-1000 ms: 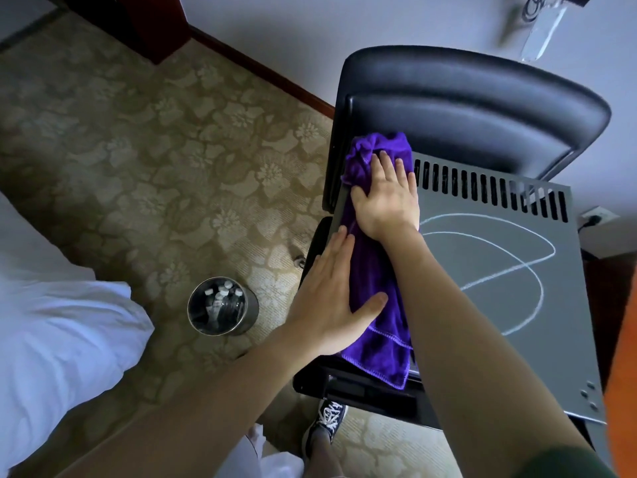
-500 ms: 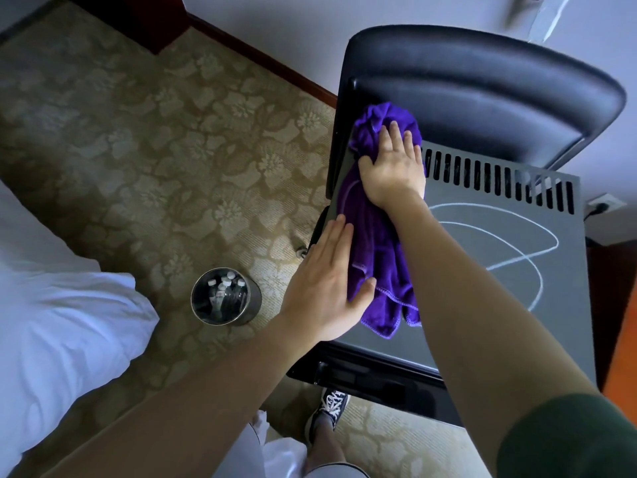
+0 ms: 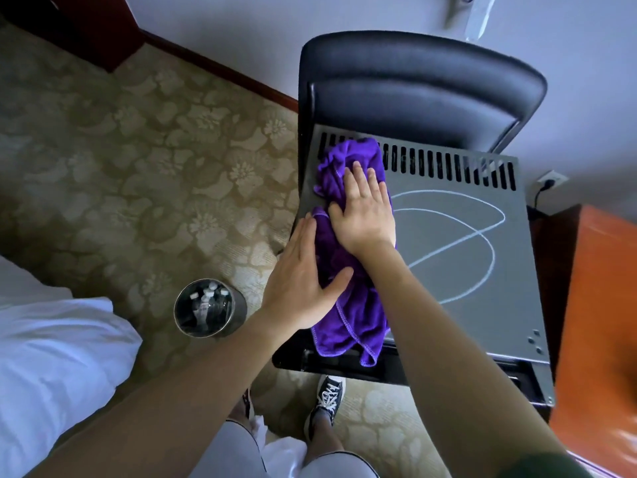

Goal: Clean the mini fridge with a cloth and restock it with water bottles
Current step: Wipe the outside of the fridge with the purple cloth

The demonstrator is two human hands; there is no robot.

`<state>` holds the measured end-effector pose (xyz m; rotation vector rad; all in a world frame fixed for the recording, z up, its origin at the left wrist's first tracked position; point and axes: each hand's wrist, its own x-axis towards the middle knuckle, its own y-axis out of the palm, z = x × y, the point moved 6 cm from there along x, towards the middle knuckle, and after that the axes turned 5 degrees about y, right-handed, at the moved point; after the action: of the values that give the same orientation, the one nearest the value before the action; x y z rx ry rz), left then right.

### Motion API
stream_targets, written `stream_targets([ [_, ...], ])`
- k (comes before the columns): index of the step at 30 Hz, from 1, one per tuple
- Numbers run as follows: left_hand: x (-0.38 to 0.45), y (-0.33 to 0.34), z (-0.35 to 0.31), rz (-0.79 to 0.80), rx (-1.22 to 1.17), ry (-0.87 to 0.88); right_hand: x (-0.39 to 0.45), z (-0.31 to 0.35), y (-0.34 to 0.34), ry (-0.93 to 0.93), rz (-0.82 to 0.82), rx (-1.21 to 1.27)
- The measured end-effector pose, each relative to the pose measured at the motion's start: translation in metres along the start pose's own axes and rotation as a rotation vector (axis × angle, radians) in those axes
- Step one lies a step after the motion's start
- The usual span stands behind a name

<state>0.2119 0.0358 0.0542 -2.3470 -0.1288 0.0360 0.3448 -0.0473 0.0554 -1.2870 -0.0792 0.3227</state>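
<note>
A patterned carpet [image 3: 144,174] is covering the floor, and a white bed [image 3: 51,357] is filling the lower left corner. A black chair [image 3: 413,84] is standing against the wall, just behind the mini fridge [image 3: 482,270], whose grey top is taking up the middle right. A row of vent slots [image 3: 448,165] is running along the far edge of that top, and a looping chalk line [image 3: 482,236] is showing across the bare part. An orange-brown cabinet [image 3: 603,305] is sitting just beside the fridge on the right.

A purple cloth [image 3: 348,319] is lying along the left side of the fridge top, reaching from the vent slots to the near edge, where a corner is hanging over the front. The right hand [image 3: 362,208] is pressing flat on the far part of the cloth, fingers straight and lightly spread. The left hand [image 3: 303,281] is lying flat at the left edge of the fridge, fingers straight and together, thumb spread out onto the cloth.

A round metal bucket [image 3: 206,307] is standing on the carpet, near the bed, with small bottles [image 3: 208,294] inside. A black sneaker [image 3: 327,396] is showing below the fridge front.
</note>
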Motion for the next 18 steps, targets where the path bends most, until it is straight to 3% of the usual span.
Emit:
stream_targets([
  [6, -0.007, 0.006, -0.003, -0.037, -0.091, -0.063, -0.038, -0.01, 0.001, 0.01, -0.001, 0.008],
  [14, -0.016, 0.01, -0.001, -0.008, 0.007, 0.0, -0.088, -0.016, 0.009, 0.001, 0.005, 0.017],
  [18, -0.011, 0.01, -0.001, -0.003, -0.068, -0.022, -0.106, -0.021, 0.009, 0.015, -0.019, 0.031],
])
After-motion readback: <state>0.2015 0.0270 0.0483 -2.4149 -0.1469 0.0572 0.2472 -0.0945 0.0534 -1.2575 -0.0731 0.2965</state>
